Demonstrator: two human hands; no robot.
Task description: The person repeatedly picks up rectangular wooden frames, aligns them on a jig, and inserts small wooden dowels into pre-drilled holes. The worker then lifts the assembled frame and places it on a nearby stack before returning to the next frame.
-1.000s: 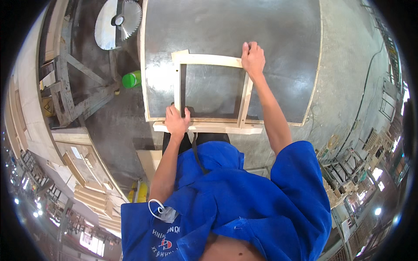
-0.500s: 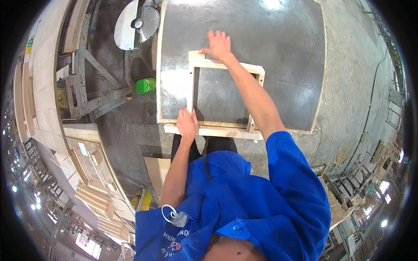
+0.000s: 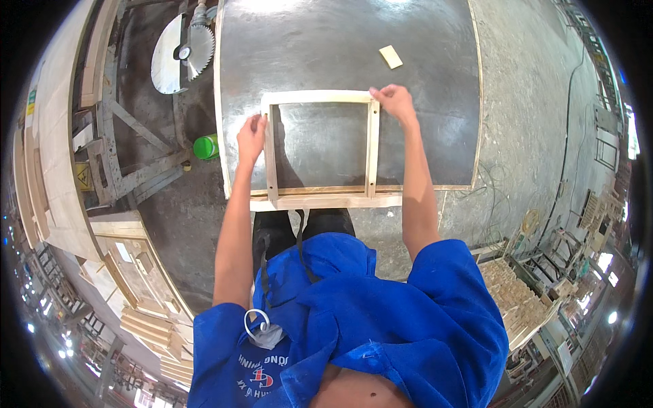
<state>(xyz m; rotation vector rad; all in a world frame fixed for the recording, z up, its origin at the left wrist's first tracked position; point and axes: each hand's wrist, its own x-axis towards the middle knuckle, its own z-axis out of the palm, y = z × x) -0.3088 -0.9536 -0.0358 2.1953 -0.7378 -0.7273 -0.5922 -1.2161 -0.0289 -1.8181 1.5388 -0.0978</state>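
Observation:
A rectangular pale wooden frame (image 3: 320, 97) rests at the near edge of a dark-topped table (image 3: 306, 54), its longer near rail running along that edge. My left hand (image 3: 250, 140) is closed at the far end of the left side rail, thumb and fingers pinching it. At the far right corner, my right hand (image 3: 396, 103) grips the frame between thumb and fingers. Dark holes show in the side rails. Beyond my right hand, a small flat wood block (image 3: 390, 57) lies on the tabletop, apart from both hands.
Left of the table is a stand with a round toothed saw blade (image 3: 198, 53). A green container (image 3: 205, 147) sits between the stand and the table. Wood strips are stacked at the lower left (image 3: 146, 330); more wood pieces (image 3: 510, 299) lie at the lower right.
My right hand has moved from the frame's far left corner to its far right corner. The small block has gone from that left corner to the tabletop. My left hand has slid farther up the side rail.

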